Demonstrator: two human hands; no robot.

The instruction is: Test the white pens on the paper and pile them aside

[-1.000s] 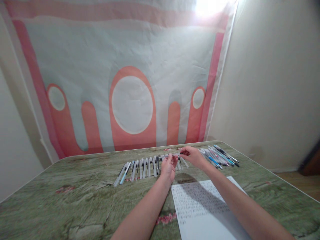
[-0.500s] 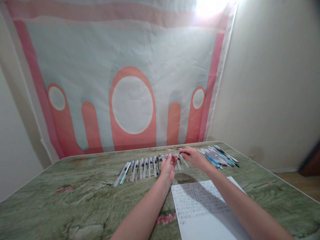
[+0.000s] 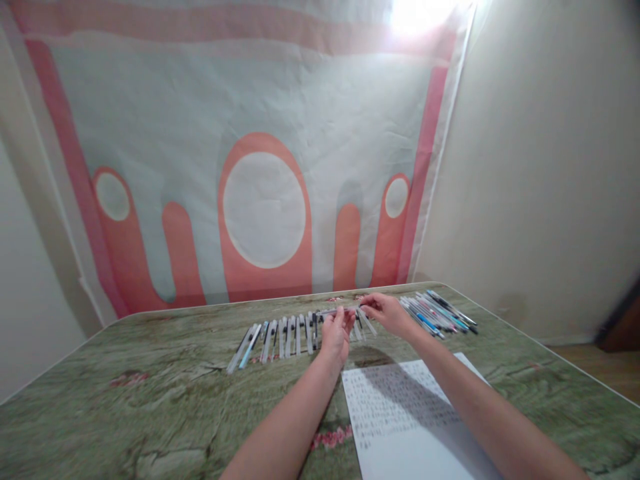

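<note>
"White paper [image 3: 395, 420] nearest?"
"Yes, on the tabletop [image 3: 165, 387]. Past it, the left hand [image 3: 336, 337] and right hand [image 3: 386, 313] both pinch one pen [image 3: 329, 312], by the pen row [image 3: 281, 338]."
"Beyond?"
"Pen pile [image 3: 439, 313] to the right, then cloth [image 3: 175, 100]."

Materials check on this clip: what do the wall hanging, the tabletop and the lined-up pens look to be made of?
Wall hanging: thin fabric or vinyl, slight sheen, judging by its creases and ripples.
Tabletop: wood-look with pink flowers, probably a printed cover or laminate; the look leaves it open.
Lined-up pens: likely plastic, since most barrels look pale and translucent.
</note>
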